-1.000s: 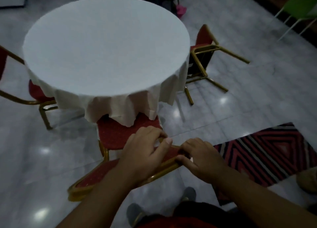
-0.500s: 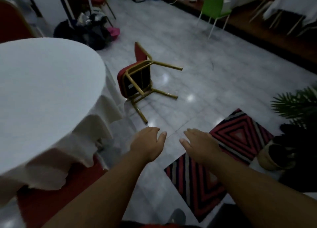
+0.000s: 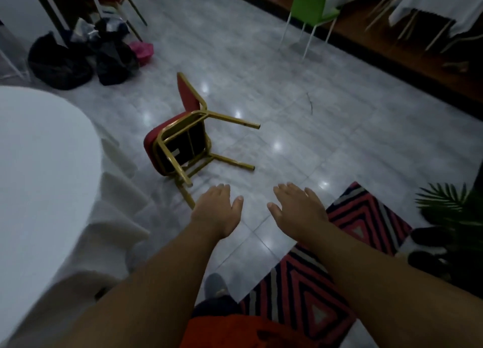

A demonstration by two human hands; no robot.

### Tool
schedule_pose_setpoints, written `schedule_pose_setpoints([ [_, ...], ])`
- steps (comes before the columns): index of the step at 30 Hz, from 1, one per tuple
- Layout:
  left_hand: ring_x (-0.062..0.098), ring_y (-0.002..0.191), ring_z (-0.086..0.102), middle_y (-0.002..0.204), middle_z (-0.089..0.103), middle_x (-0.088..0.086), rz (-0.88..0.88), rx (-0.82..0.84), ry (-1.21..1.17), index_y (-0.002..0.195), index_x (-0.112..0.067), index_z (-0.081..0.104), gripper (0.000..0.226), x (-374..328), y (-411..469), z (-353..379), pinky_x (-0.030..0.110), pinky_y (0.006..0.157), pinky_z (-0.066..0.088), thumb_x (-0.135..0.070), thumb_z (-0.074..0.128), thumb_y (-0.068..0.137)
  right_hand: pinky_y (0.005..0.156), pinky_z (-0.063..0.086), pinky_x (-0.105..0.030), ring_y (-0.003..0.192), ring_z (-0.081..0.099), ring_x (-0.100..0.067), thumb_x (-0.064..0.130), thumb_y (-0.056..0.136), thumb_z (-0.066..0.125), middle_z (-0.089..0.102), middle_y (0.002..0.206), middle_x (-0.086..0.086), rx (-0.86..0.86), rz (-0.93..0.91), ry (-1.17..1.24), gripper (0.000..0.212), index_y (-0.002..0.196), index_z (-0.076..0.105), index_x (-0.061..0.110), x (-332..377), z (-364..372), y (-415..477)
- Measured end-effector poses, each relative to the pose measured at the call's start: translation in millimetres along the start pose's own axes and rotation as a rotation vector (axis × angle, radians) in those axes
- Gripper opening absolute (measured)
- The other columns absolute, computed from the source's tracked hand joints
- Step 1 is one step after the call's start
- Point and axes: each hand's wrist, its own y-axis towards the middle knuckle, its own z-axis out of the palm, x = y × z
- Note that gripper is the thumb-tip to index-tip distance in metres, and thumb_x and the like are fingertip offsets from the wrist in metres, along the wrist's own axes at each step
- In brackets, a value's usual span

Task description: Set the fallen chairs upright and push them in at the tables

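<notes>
Grey marble-tile floor [image 3: 313, 99] fills most of the view, glossy w/ light spots. At left is a round bench [image 3: 39, 164] under a white cloth, the cloth hanging in folds at its near-right edge. Lower right is a red/black/white diamond-pattern rug [image 3: 300, 295], flat on the floor beneath the right forearm.

The fallen chair [image 3: 180, 141] is at centre, on the floor just right of the bench's cloth edge, w/ a strip of floor between them. It has a red cushion and gold frame and lies on its side. The dark underside of the seat faces the camera, 2 legs stick out to the right, and 1 leg points toward the camera. The backrest is on the far side.

Dark bags [image 3: 60, 62] are heaped top left, w/ a pink item [image 3: 142, 51] beside them. A green chair [image 3: 311, 2] stands upright top centre-right on pale legs. Plant fronds [image 3: 449, 204] show at the right edge.

Both arms reach fwd. The left hand [image 3: 217, 211] is palm down, fingers relaxed and nearly straight, holding nothing. It sits just beside the tip of the chair's nearest leg in the view; can't tell if they touch. The right hand [image 3: 298, 209] is also palm down, fingers spread, nothing in it, above the floor near the rug's far corner and well apart from the chair.
</notes>
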Motion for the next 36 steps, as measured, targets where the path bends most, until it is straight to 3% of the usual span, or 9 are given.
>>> schedule_pose_setpoints([
  [11,0.029,0.152,0.027,0.163,0.032,0.015,-0.048,0.055,0.014,0.156,-0.006,0.030,0.066,-25.8,184.4,-24.5,0.043,0.125,0.023,-0.049,0.033,0.105,0.125,0.004,-0.040,0.154,0.006,-0.016,0.048,0.105,0.024,0.012,0.168,-0.002,0.027,-0.003,0.049,0.064,0.159,0.016,0.015,-55.7,-59.9,169.8],
  [25,0.023,0.157,0.008,0.170,0.013,0.008,-0.365,-0.119,-0.062,0.161,-0.011,0.015,0.070,-124.1,359.2,-39.1,0.038,0.129,0.005,-0.051,0.027,0.106,0.124,0.004,-0.037,0.154,0.007,-0.017,0.049,0.104,0.025,0.013,0.168,-0.003,0.132,-0.500,-0.149,0.066,0.159,0.015,0.014,-156.6,-156.2,413.0],
  [36,0.026,0.157,0.009,0.170,0.014,0.009,-0.577,-0.173,-0.208,0.161,-0.010,0.016,0.070,-82.6,511.1,-73.1,0.043,0.129,0.008,-0.052,0.028,0.106,0.124,0.004,-0.037,0.154,0.006,-0.018,0.049,0.105,0.025,0.011,0.168,-0.004,0.174,-0.749,-0.277,0.066,0.159,0.013,0.015,-105.7,-195.5,603.4],
])
